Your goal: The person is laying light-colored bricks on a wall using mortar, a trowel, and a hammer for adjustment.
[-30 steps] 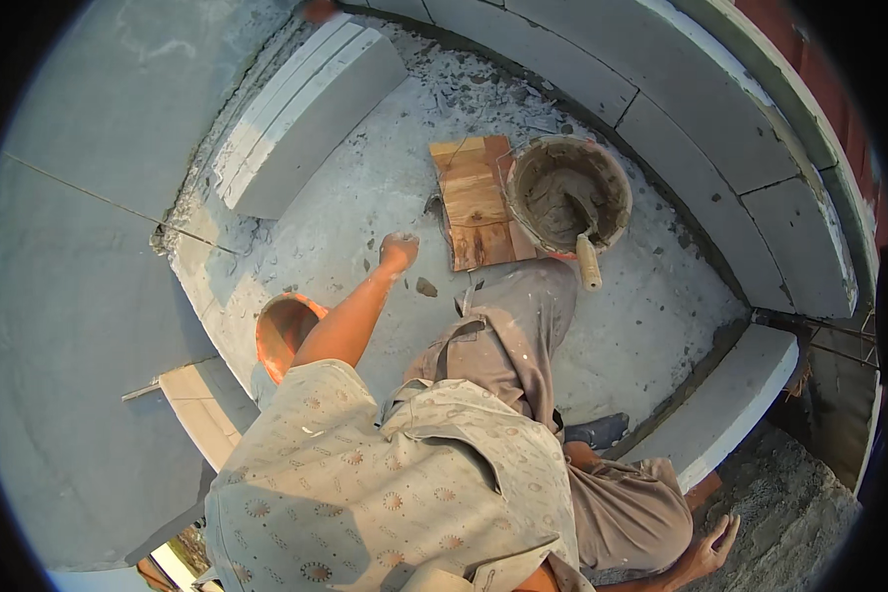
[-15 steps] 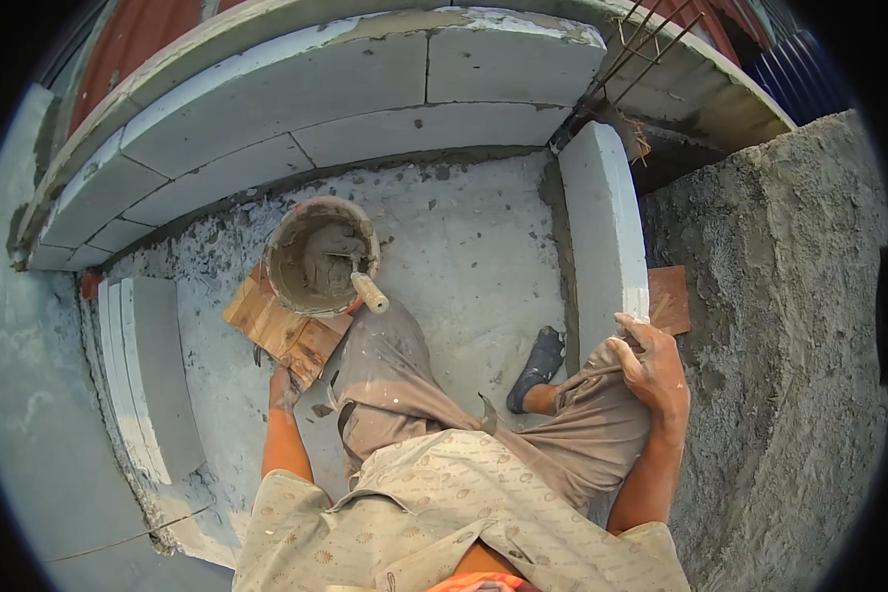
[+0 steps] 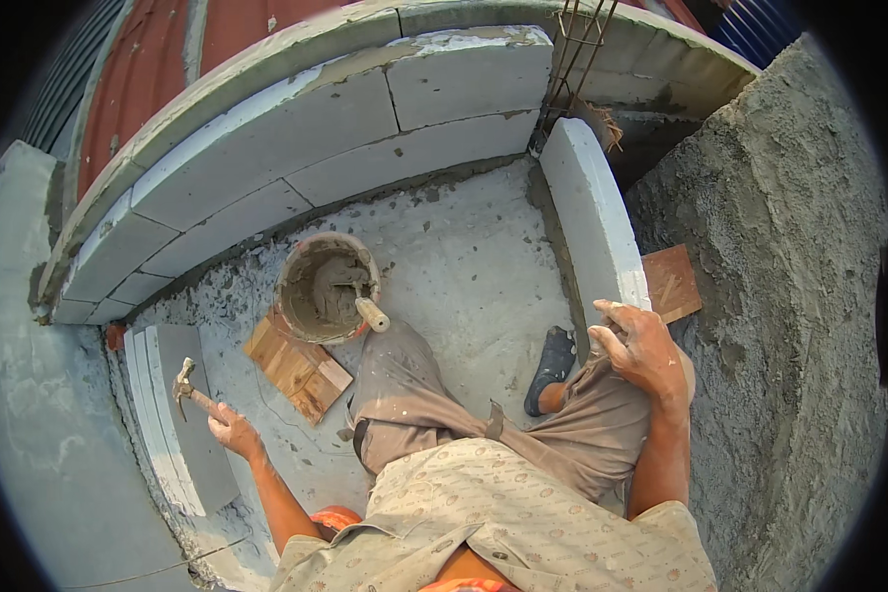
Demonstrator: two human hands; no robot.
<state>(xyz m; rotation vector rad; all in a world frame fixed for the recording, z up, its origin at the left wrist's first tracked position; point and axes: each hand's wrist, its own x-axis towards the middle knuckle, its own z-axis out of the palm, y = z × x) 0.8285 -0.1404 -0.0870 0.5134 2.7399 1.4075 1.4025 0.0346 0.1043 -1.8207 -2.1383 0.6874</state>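
My left hand [image 3: 235,432] is closed round the handle of a claw hammer [image 3: 185,387], raised beside the stacked light grey blocks [image 3: 199,434] at the left. On the other side, my right hand [image 3: 648,347] is at the near end of a long, pale block [image 3: 594,212] standing on edge. Its fingers are apart and partly bent, with the tips at the block's end. Between my hands stands a round mortar bucket [image 3: 288,296]; a trowel [image 3: 371,314] rests in it with its wooden handle over the rim. Wooden boards [image 3: 301,370] lie beside the bucket.
A low wall of pale blocks [image 3: 266,148] curves along the far side. Steel rebar [image 3: 580,54] sticks up at the corner. Rough plastered wall [image 3: 779,247] bounds the right, with a brown board [image 3: 673,281] near it. An orange item [image 3: 335,517] shows by my left elbow.
My left hand has left the wooden boards, moved left, and now holds up a hammer. My right hand stays by the block's near end. The view has shifted slightly.
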